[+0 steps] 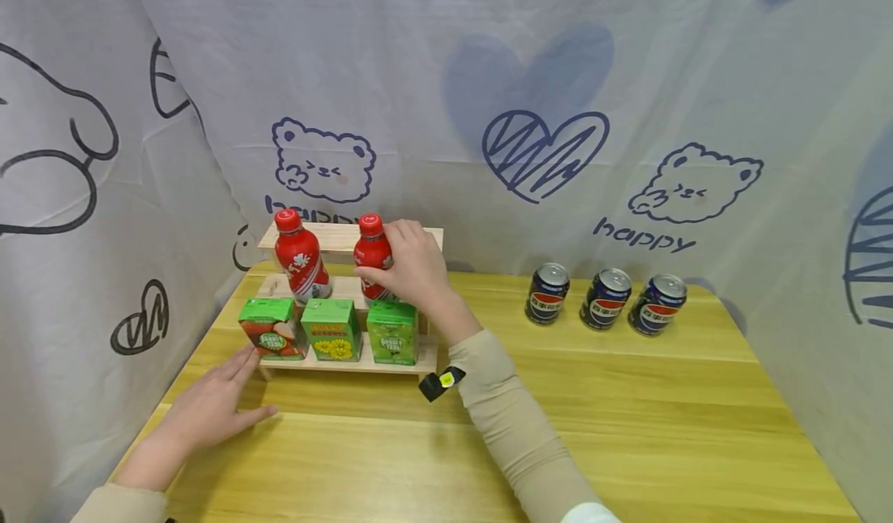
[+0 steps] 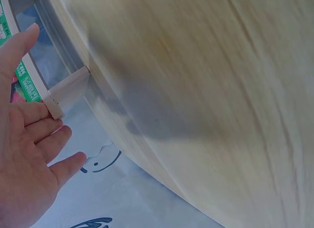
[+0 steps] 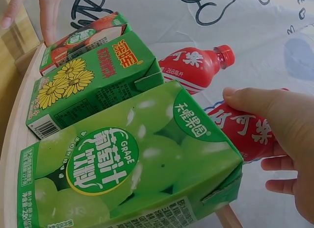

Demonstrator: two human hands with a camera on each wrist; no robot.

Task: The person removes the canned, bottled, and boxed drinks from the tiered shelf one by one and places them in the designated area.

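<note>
Wooden table (image 1: 593,399), tiered rack (image 1: 349,362), bear-print cloth backdrop (image 1: 530,81)

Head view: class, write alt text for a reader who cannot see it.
A right hand grips a red bottle on a wooden rack, beside a second bottle and above three juice cartons. The left hand rests on the table; three cans stand to the right.

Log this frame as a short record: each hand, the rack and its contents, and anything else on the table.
right hand: grips the right red bottle on the middle step
left hand: flat on the wooden table, fingertips at the stepped wooden rack
middle step: left red bottle too
bottom step: three green juice cartons
elsewhere: three Pepsi cans, standing right
</note>
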